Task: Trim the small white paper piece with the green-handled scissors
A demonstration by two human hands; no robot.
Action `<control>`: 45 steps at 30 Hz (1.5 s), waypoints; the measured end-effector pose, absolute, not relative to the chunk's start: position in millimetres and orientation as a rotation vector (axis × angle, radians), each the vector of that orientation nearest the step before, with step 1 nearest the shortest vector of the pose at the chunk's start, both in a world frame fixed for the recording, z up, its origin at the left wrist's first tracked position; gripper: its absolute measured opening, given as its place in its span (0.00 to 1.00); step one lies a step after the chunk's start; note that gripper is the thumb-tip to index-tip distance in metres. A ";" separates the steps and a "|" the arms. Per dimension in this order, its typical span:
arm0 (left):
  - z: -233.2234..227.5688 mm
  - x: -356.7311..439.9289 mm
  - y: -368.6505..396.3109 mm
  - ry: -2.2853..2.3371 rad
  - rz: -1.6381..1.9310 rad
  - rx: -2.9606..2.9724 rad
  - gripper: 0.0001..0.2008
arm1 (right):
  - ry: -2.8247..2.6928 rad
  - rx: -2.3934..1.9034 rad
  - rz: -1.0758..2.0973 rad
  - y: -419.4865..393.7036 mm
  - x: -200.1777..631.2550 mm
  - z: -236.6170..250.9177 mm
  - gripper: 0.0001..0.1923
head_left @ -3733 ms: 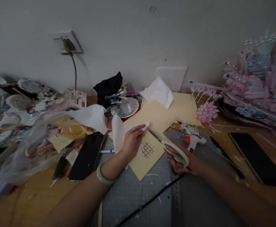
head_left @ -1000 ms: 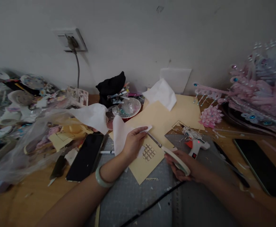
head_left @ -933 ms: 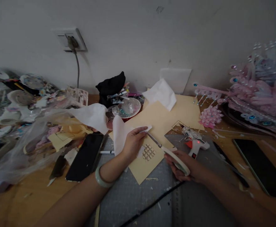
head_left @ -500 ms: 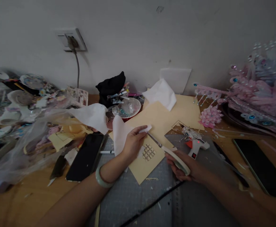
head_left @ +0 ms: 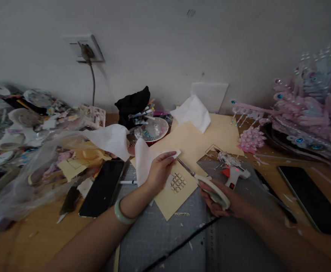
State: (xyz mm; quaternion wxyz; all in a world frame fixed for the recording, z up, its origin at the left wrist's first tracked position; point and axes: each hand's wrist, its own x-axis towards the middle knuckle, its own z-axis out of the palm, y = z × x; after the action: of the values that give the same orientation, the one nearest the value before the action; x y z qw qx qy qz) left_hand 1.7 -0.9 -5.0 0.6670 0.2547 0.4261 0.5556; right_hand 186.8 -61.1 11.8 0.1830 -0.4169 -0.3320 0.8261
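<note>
Between thumb and fingers, my left hand (head_left: 160, 170) pinches a small white piece (head_left: 177, 153), paper or cloth. My right hand (head_left: 215, 194) is wrapped round the pale handles of a pair of scissors (head_left: 211, 185). The scissor blades point up and left, their tips at the edge of the white piece. Whether the tips touch it I cannot tell. Below the hands lies a yellow sheet (head_left: 168, 206) with dark rings drawn in a cluster (head_left: 178, 183). A white sheet (head_left: 143, 160) stands curled behind my left wrist.
A glue gun (head_left: 236, 175) with a red light lies right of the scissors. Phones lie at left (head_left: 103, 189) and right (head_left: 313, 196). A bowl of beads (head_left: 154, 130) stands behind. Pink beaded ornaments (head_left: 307, 113) crowd the right. A grey cutting mat (head_left: 160, 241) lies in front.
The scissors and my right hand have shifted very slightly. My left hand keeps its pinch on the white piece. The camera view has turned a little to the right.
</note>
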 end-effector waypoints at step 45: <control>-3.9 2.2 -2.9 0.960 1.198 0.561 0.12 | -0.909 -1.176 2.301 -61.9 187.7 5.1 0.23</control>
State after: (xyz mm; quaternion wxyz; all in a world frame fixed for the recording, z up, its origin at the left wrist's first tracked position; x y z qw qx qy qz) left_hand 2.2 -2.9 -3.9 0.6843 0.2503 0.4282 0.5346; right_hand 187.7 -61.9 5.1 0.1998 -0.4207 -0.3253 0.8230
